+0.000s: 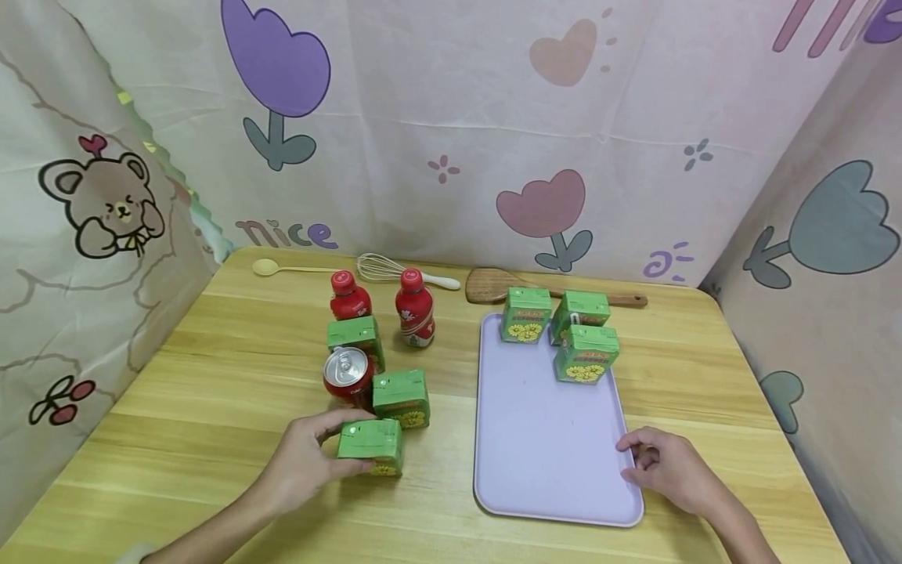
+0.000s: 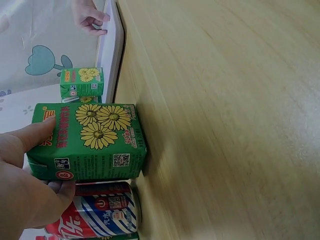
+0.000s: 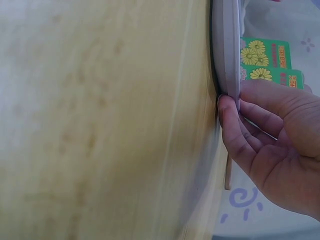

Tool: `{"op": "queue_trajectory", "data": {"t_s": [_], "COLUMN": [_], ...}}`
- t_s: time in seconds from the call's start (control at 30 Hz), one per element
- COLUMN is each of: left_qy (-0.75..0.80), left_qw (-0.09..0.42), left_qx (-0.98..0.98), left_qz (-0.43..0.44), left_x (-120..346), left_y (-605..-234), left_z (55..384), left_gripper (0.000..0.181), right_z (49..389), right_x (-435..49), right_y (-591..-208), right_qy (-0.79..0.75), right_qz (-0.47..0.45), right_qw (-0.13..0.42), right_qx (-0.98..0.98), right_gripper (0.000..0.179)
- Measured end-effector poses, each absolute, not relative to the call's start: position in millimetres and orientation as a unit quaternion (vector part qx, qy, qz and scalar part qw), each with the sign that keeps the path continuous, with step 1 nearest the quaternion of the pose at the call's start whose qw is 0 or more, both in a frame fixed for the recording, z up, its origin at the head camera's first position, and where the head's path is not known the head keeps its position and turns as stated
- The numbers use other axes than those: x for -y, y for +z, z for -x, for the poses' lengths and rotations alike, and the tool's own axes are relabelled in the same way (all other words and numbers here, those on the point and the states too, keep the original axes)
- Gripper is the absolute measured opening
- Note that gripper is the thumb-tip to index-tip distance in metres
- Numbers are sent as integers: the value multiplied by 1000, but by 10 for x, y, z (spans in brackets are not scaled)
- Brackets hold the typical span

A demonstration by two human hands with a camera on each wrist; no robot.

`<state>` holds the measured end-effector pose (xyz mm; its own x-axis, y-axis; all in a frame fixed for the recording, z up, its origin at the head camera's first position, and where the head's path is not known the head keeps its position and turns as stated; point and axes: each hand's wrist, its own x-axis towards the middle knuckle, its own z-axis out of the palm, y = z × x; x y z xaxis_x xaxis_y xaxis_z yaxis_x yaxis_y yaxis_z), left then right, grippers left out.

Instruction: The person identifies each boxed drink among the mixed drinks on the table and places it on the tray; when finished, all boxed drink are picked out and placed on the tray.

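Note:
My left hand point(image 1: 299, 458) grips a green drink carton point(image 1: 371, 440) with yellow flowers, thumb on one side and fingers on the other. In the left wrist view this carton point(image 2: 95, 140) is upright, its base close to the table. A second green carton point(image 1: 402, 398) and a red cola can point(image 1: 348, 374) stand just beyond it, with another carton point(image 1: 355, 335) behind the can. On the right, my right hand point(image 1: 669, 466) pinches the side rim of a lilac tray point(image 1: 546, 454); the right wrist view shows thumb and fingers at the rim point(image 3: 230, 60).
Three green cartons stand at the tray's far end: one on the left point(image 1: 525, 315), one at the back right point(image 1: 581, 311), one in front point(image 1: 587, 354). Two red bottles point(image 1: 416, 309) stand back left. Behind lie a yellow spoon point(image 1: 266, 267), a whisk point(image 1: 380, 268) and a wooden spatula point(image 1: 493, 286).

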<state>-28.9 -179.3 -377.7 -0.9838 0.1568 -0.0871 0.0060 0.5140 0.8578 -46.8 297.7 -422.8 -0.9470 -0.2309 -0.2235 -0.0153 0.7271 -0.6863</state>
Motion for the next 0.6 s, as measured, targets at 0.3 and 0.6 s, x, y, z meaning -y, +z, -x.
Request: {"op": "queue_trajectory", "data": {"t_s": [0.3,0.6], "left_qy": [489,509], "left_qw": [69,89], "left_qx": [-867,-853], "left_qz": [-64,-75], "left_x": [1743,1627], "left_y": [-3718,-3610], "left_z": [265,244], "left_gripper": [48,48], "right_z": [466,469], "right_x": [-2976,-2977], "right_y": [-4228,-4238], "right_qy": [-357,-357], "right_qz": [64,65], "right_qw": [150,149], "right_qx": [-920,-920], "right_gripper": [29,30]}}
